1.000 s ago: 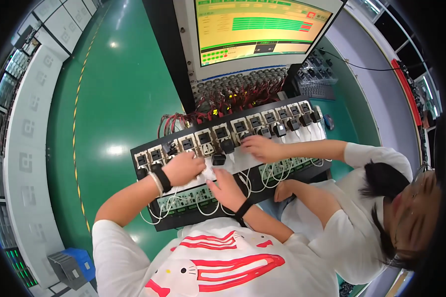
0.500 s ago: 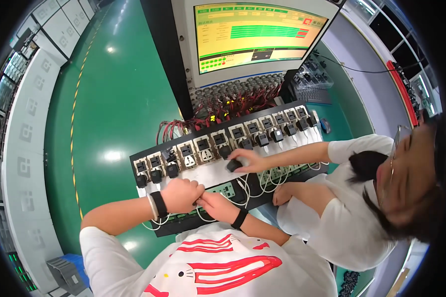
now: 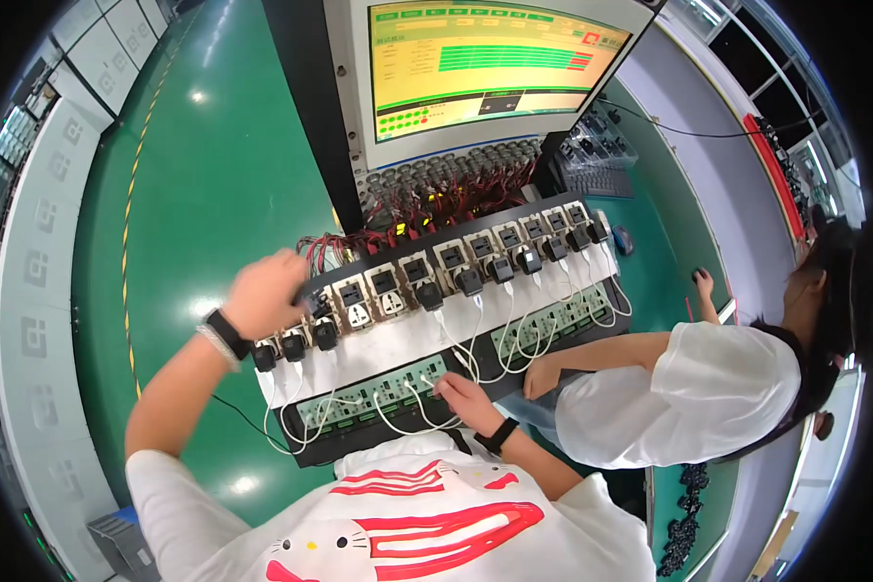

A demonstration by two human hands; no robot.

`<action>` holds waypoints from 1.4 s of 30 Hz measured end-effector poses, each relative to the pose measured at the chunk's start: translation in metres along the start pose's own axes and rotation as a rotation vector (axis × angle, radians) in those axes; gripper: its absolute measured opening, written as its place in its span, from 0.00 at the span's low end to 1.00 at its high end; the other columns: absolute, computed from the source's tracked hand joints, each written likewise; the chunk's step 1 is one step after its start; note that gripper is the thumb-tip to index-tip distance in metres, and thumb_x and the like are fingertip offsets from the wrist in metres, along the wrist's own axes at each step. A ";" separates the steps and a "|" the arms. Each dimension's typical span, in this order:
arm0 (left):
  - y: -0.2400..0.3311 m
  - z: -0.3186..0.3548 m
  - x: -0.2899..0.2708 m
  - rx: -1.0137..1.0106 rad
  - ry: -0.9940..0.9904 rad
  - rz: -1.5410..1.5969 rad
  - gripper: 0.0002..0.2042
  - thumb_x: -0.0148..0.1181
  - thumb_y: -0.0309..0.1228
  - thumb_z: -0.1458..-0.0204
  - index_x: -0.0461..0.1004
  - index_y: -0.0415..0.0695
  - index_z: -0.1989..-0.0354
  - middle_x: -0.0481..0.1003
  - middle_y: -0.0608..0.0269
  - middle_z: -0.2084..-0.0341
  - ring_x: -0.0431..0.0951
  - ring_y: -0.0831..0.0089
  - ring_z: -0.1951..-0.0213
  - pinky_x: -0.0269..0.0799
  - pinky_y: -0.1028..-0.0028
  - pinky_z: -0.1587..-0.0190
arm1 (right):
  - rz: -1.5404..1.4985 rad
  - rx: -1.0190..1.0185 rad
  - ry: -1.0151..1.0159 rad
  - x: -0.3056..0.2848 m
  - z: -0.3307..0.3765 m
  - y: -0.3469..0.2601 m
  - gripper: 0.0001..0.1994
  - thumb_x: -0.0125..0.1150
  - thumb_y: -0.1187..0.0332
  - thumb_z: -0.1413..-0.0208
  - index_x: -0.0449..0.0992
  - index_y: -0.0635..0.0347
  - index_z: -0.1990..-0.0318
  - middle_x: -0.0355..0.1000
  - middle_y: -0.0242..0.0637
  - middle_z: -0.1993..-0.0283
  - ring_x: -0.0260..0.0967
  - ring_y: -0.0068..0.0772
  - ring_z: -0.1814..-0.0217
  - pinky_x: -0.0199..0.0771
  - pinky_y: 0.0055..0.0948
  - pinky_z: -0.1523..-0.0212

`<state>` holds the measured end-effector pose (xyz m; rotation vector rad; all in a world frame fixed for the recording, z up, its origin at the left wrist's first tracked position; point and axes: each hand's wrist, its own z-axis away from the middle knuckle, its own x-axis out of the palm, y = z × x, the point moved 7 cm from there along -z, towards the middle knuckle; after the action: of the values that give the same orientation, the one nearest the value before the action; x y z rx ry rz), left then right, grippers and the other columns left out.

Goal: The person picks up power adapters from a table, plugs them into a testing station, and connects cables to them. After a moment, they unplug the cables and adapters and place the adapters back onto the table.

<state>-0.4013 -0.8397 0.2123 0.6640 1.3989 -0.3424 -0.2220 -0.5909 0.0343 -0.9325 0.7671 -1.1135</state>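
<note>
My left hand [image 3: 267,294] reaches over the left end of the socket row [image 3: 386,291], its fingers curled beside a dark plug-in piece [image 3: 317,303] in an upper socket. Whatever is between those fingers is hidden. My right hand [image 3: 466,403] is low over the green circuit board [image 3: 393,388], with fingertips pinched next to white cables [image 3: 414,390]; I cannot make out what they grip. Several black power adapters, such as this one [image 3: 325,335] near my left hand, sit in the sockets with white cables hanging from them. Two white sockets stand without adapters in the row.
A monitor [image 3: 495,68] stands behind the row, above red wires [image 3: 456,204]. To the right a co-worker [image 3: 689,388] leans away, one hand [image 3: 703,291] holding a small black thing. A keyboard [image 3: 597,182] and mouse [image 3: 624,241] lie beyond. Green floor [image 3: 204,194] stretches left.
My hands have parted: the left went up and left to the sockets, the right moved slightly right and up. The co-worker's hand with a black adapter left the row and swung right.
</note>
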 end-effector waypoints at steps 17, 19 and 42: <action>0.009 -0.011 0.082 -0.066 0.285 0.149 0.20 0.48 0.16 0.60 0.73 0.51 0.60 0.71 0.65 0.57 0.66 0.59 0.49 0.56 0.59 0.49 | 0.510 -0.252 0.191 0.002 -0.017 -0.020 0.19 0.53 0.63 0.43 0.67 0.68 0.50 0.67 0.44 0.60 0.63 0.38 0.59 0.65 0.31 0.57; -0.032 0.006 0.078 -0.153 0.085 0.072 0.21 0.49 0.15 0.64 0.74 0.52 0.61 0.72 0.66 0.58 0.68 0.61 0.51 0.58 0.61 0.50 | 0.962 -0.413 0.294 0.004 -0.010 -0.052 0.30 0.57 0.65 0.49 0.57 0.74 0.42 0.63 0.57 0.49 0.61 0.55 0.49 0.63 0.41 0.47; 0.073 0.062 0.112 0.363 -0.223 0.025 0.13 0.59 0.34 0.57 0.67 0.44 0.64 0.71 0.59 0.64 0.73 0.61 0.61 0.68 0.66 0.57 | 0.095 -0.186 -0.152 0.114 -0.055 -0.059 0.13 0.45 0.65 0.38 0.67 0.67 0.56 0.73 0.44 0.63 0.70 0.41 0.63 0.69 0.33 0.60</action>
<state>-0.2914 -0.8033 0.1221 0.9091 1.1235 -0.6396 -0.2624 -0.7227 0.0580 -1.1122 0.7908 -0.8876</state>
